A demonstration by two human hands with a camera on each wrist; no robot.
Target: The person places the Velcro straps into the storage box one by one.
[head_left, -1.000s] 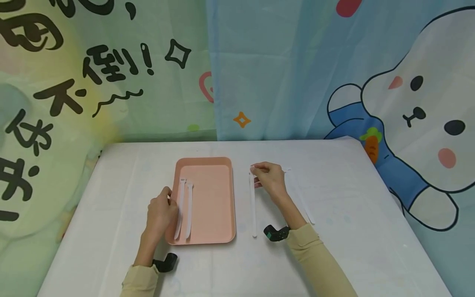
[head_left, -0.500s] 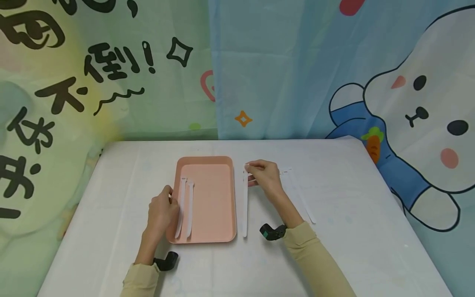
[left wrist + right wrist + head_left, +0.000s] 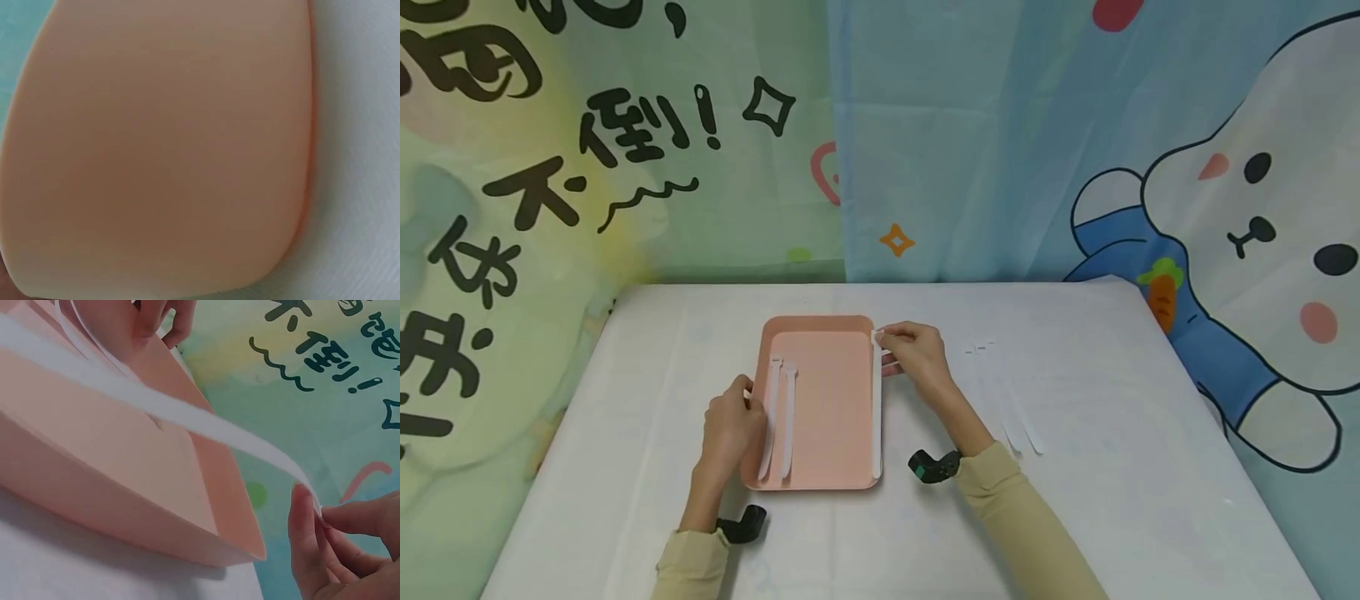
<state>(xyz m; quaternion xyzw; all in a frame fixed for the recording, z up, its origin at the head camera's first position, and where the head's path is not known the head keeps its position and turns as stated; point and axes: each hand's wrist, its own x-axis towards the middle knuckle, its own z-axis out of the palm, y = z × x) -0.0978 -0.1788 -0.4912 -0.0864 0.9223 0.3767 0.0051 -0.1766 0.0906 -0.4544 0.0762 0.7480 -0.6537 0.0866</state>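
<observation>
A pink tray point(image 3: 831, 400) sits on the white-covered table. My left hand point(image 3: 731, 425) grips its left rim, fingers curled over the edge. The tray's smooth pink surface point(image 3: 156, 144) fills most of the left wrist view. Between right thumb and fingertips I pinch one end of a long white strip point(image 3: 877, 408), likely paper. In the right wrist view this strip point(image 3: 187, 417) bows as it stretches across above the tray. From the head it overlaps the tray's right edge, with my right hand point(image 3: 917, 354) just outside. Two white strips point(image 3: 789, 421) lie lengthwise inside, near the left side.
More white strips point(image 3: 1028, 421) lie on the table to the right, faint against the cover. A printed cloth backdrop point(image 3: 962, 167) hangs behind the table's far edge. Small black wrist cameras point(image 3: 934, 467) jut from both wrists.
My right hand has carried the white strip leftward, from the table beside the tray to over its right edge. The left hand keeps its hold on the rim.
</observation>
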